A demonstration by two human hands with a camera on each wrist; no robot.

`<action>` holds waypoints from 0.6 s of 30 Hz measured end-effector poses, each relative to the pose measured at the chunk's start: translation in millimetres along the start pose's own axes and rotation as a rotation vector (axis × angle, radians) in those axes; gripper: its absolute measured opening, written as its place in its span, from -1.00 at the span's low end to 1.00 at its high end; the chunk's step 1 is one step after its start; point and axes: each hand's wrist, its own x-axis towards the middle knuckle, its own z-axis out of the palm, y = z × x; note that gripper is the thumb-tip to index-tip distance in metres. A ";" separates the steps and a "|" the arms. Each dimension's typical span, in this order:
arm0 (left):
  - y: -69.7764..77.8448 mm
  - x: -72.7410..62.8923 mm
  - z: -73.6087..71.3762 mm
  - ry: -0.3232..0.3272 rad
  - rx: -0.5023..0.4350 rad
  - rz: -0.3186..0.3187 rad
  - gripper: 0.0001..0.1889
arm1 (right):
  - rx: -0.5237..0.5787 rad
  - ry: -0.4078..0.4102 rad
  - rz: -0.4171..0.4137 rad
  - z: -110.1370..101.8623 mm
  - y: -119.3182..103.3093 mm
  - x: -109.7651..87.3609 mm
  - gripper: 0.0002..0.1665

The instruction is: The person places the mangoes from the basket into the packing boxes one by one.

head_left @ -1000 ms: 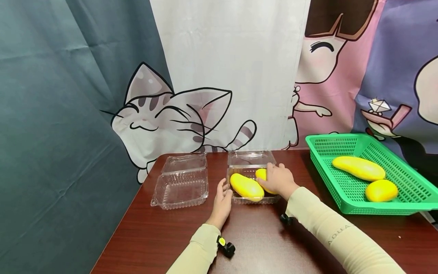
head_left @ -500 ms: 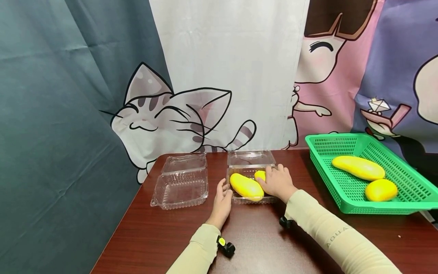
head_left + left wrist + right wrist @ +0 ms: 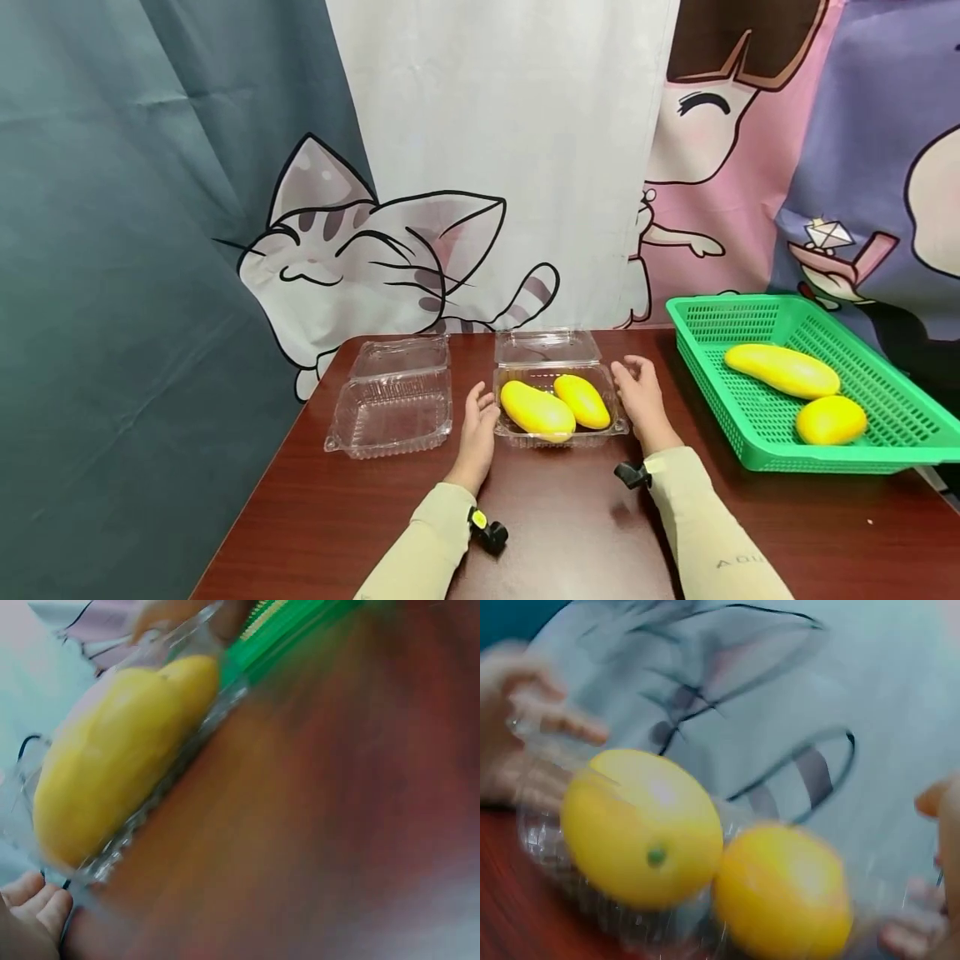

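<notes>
Holding left hand point(image 3: 477, 425) and right hand point(image 3: 639, 396) apart, loose, beside a fruit box point(image 3: 535, 372). Flanked left by another box point(image 3: 393, 417); right by a basket point(image 3: 750, 400).

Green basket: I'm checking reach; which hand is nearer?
Right: the right hand is between the green basket and the filled container; the left hand, on that container's far side.

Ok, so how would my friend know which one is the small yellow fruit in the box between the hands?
On the brown table, find the clear box between the left hand and the right hand. Inside lie the big fruit and the small fruit, both yellow. The small one lies nearer the right hand and is shorter and slimmer than the big one.
</notes>
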 end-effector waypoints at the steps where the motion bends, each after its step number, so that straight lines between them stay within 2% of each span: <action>1: -1.5 3.2 -3.1 -0.015 -0.031 0.000 -0.39 | 0.135 -0.007 0.062 0.8 6.1 -1.1 -0.35; 3: -3.1 9.0 -8.2 -0.062 -0.101 0.003 -0.38 | 0.336 -0.057 0.126 3.7 17.9 -2.0 -0.30; 7: -3.7 18.2 -11.2 -0.142 -0.230 -0.004 -0.38 | 0.500 -0.152 0.108 5.8 26.2 0.4 -0.27; 12: -2.7 22.8 -10.6 -0.171 -0.272 -0.009 -0.38 | 0.584 -0.154 0.146 5.4 25.6 -1.9 -0.29; 18: -0.5 22.0 -9.8 -0.136 -0.271 -0.009 -0.37 | 0.604 -0.148 0.189 8.2 20.7 -8.9 -0.32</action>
